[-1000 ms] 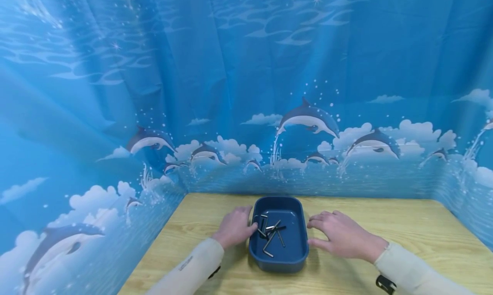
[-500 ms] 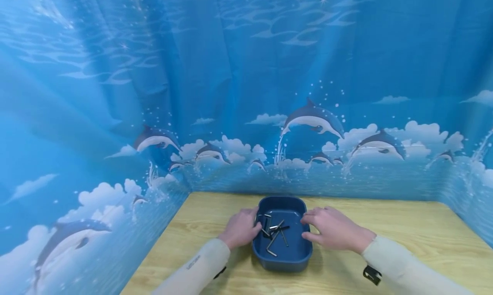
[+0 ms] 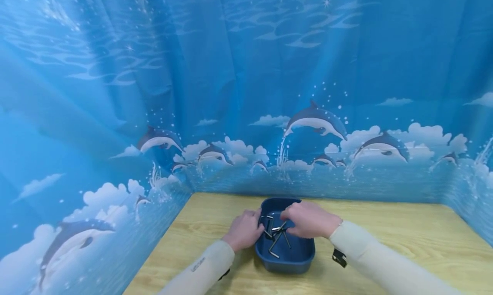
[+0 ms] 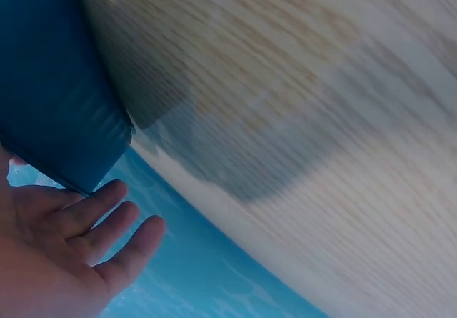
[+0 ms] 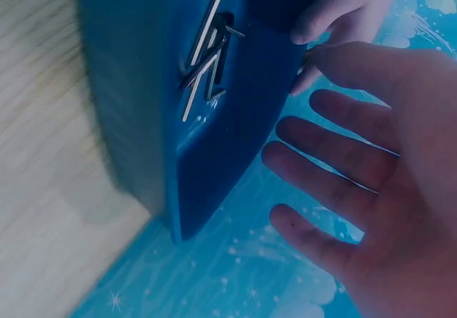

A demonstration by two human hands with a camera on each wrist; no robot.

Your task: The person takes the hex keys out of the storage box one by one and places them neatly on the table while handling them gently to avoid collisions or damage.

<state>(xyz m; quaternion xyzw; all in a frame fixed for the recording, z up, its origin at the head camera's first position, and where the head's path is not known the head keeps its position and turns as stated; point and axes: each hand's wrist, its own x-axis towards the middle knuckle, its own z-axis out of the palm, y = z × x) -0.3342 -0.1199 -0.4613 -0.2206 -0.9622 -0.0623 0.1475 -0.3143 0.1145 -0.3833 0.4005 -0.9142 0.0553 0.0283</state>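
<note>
A dark blue plastic tray stands on the table, with several L-shaped hex keys lying jumbled in its left half. My left hand pinches the tray's left rim, the thumb over the inside and the fingers along the outer wall. Over the tray's right side hovers my right hand, its fingertips close above the hex keys. In the right wrist view its fingers are spread and hold nothing. The right hand hides the tray's right rim in the head view.
Light wood-grain table lies under the tray. A blue curtain printed with dolphins and clouds closes off the back and both sides. A dark strap hangs at the right sleeve.
My right hand has moved left, from beside the tray to above its inside. The left hand stays at the left rim. The whole head view has shifted slightly.
</note>
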